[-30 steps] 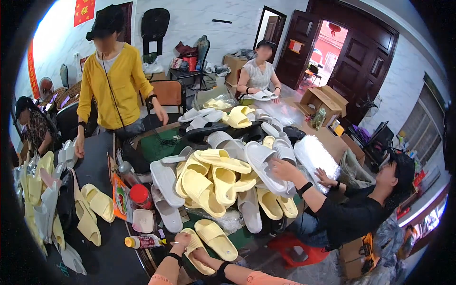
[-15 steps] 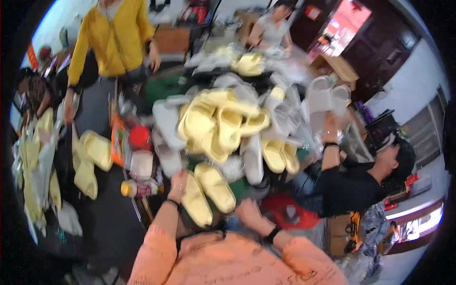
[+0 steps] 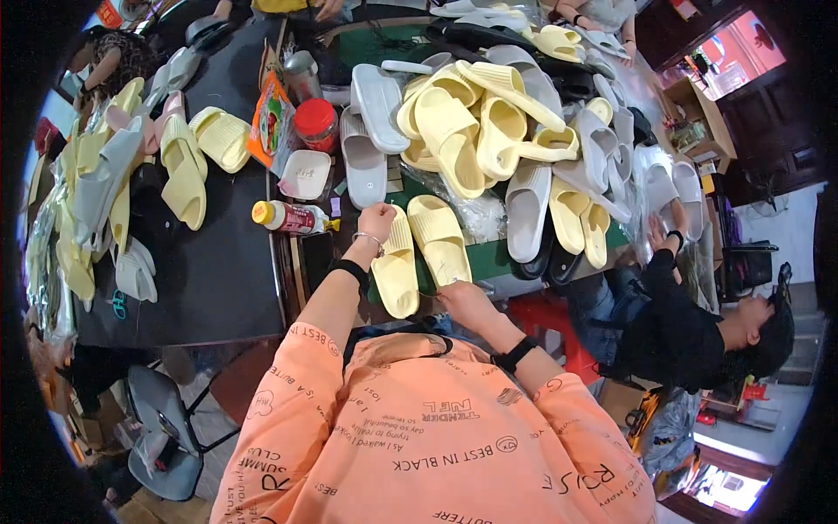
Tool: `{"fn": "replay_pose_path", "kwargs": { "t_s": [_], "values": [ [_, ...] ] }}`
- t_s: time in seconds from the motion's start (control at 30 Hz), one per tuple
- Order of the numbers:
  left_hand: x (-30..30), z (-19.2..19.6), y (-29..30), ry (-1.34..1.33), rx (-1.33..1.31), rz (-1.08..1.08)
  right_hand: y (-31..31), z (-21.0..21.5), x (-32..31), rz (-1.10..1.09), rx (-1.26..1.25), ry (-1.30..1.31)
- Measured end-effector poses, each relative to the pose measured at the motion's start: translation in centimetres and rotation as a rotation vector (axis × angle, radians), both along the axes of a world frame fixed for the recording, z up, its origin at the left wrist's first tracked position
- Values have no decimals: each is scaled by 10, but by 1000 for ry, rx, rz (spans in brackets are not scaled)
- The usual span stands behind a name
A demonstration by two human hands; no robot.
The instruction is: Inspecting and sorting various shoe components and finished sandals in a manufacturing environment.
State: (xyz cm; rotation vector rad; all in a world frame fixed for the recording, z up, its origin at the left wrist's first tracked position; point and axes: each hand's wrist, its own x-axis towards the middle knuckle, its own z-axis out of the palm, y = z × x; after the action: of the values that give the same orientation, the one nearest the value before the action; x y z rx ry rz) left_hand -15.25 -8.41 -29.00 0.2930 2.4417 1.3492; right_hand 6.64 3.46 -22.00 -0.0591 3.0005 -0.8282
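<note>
Two pale yellow slippers lie side by side at the near table edge, the left slipper a little closer to me than the right slipper. My left hand is closed in a fist beside the toe end of the left slipper; its curled fingers hide whatever they may hold. At the heel of the right slipper is my right hand, fingers pinched together against the sole's edge. What lies between those fingertips is too small to make out.
Beyond the pair rises a heap of yellow slippers and grey slippers. Left of my hand are a yellow-capped bottle, a white square box and a red-lidded jar. A co-worker in black reaches in at right.
The view has tilted down, so the table sits higher in the picture. My right hand has come from beside the right slipper to its heel; my left hand stays by the left slipper's toe.
</note>
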Motion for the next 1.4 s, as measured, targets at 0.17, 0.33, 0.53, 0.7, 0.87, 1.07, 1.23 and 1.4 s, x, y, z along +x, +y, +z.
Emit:
{"fn": "replay_pose_path", "kwargs": {
  "t_s": [0.17,0.33,0.53,0.7,0.87,1.07,1.23,1.4],
  "values": [
    [2,18,0,12,-11,18,13,-1,-23,-30,-53,-14],
    [-1,37,23,-30,-97,-128,35,-26,-51,-66,-96,42],
    [-12,29,31,-62,-83,-159,29,-49,-82,-115,-34,201],
    [5,78,38,-231,-127,-333,30,-65,-72,9,361,128],
    [-1,24,56,-123,-239,-331,26,-64,-76,-23,188,17],
    [-2,14,55,-262,-42,-187,22,-59,-102,14,239,-239],
    [8,29,48,-161,136,-23,20,-23,-78,24,-5,209],
    [33,96,33,-250,305,-23,12,39,-51,-269,-37,332]
  ]
}}
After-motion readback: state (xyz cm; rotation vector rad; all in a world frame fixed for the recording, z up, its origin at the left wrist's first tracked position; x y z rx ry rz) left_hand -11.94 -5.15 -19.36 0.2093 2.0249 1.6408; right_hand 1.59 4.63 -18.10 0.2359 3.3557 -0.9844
